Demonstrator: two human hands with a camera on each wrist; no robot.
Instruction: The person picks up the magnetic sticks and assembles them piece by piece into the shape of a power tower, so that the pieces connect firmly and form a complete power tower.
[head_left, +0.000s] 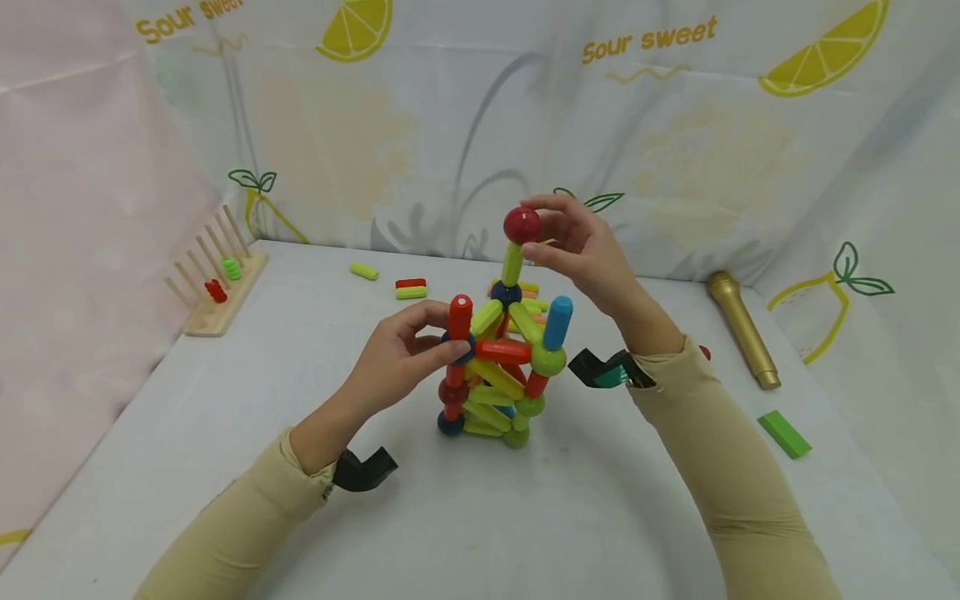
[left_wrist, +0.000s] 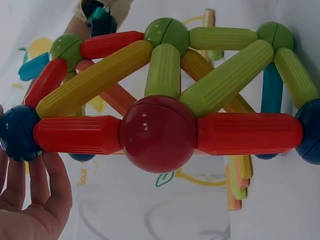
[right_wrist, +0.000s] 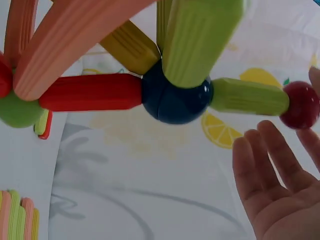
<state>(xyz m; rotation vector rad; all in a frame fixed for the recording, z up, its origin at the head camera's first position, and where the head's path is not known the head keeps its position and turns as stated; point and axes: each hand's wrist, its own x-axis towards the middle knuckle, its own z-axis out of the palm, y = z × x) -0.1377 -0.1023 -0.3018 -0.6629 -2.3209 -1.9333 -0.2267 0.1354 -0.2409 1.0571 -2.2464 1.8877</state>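
A tower of magnetic rods and balls (head_left: 502,352) stands on the table between both hands. My left hand (head_left: 390,358) grips the dark blue ball (left_wrist: 19,132) at its upper left corner, below an upright red rod (head_left: 461,317). At the peak, my right hand (head_left: 585,246) pinches a dark red ball (head_left: 522,225) between thumb and fingers. That ball sits on an upright light green rod (head_left: 512,265), which rises from another dark blue ball (head_left: 506,294). On the right corner, a blue rod (head_left: 558,322) stands up from a green ball (head_left: 548,360).
Loose rods lie behind the tower, among them a red and green pair (head_left: 410,289) and a single green one (head_left: 363,271). A wooden peg rack (head_left: 225,296) stands at the left. To the right are a gold microphone (head_left: 742,329) and a green block (head_left: 784,434).
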